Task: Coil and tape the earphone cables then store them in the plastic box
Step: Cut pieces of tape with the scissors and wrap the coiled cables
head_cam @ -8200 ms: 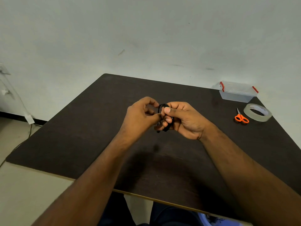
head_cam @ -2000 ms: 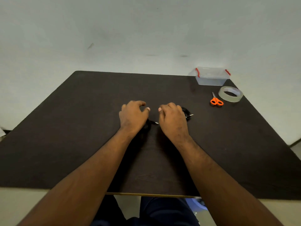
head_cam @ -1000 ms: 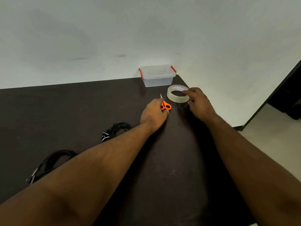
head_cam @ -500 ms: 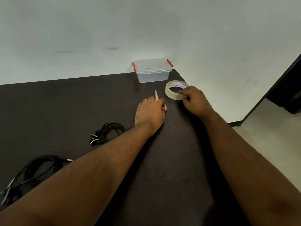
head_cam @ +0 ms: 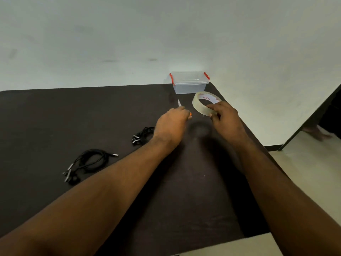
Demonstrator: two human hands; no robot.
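The roll of clear adhesive tape [head_cam: 203, 103] is pinched at its near rim by the curled fingers [head_cam: 215, 108] of the right hand [head_cam: 224, 120] and is held tilted, lifted off the dark brown table [head_cam: 55, 117]. The orange-handled scissors [head_cam: 181, 108] are covered by the left hand [head_cam: 170, 124], whose fingers are curled over the handle; only the blade tip and a little orange are seen, so the exact grip cannot be told. Both forearms are stretched forward toward the far right corner.

As for progress, two bundles of black earphone cable are seen coiled on the table: a small tight one [head_cam: 142, 135] just beside the left wrist, and a looser one [head_cam: 86, 163] further to the left. No tape is seen on them. The clear plastic box with red clips [head_cam: 189, 84] stands with its lid on at the far edge. It is judged that the coiling is done, while taping and storing are left.
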